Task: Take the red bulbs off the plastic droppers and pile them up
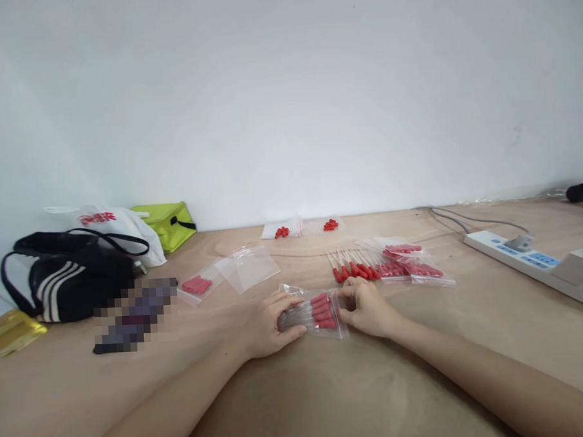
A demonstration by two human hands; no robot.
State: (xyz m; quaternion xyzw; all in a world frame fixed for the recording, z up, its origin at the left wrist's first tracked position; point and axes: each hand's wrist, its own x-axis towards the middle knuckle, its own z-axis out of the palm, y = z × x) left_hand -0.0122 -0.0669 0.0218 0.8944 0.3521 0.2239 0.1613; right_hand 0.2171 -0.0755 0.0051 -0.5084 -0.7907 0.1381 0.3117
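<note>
A small clear plastic bag (319,312) with several red-bulbed droppers inside lies flat on the wooden table (299,398). My left hand (270,324) grips its left end, fingers curled over the glass tips. My right hand (365,307) pinches its right edge by the red bulbs. Just behind lie loose red-bulbed droppers (354,267) and filled bags (412,261).
An empty clear bag (248,267) and a bag of red bulbs (198,285) lie to the left. Two more bags with red bulbs (301,228) sit by the wall. At the far left are a black striped bag (67,280), a white bag and a green pouch (165,223). A power strip (530,259) runs along the right.
</note>
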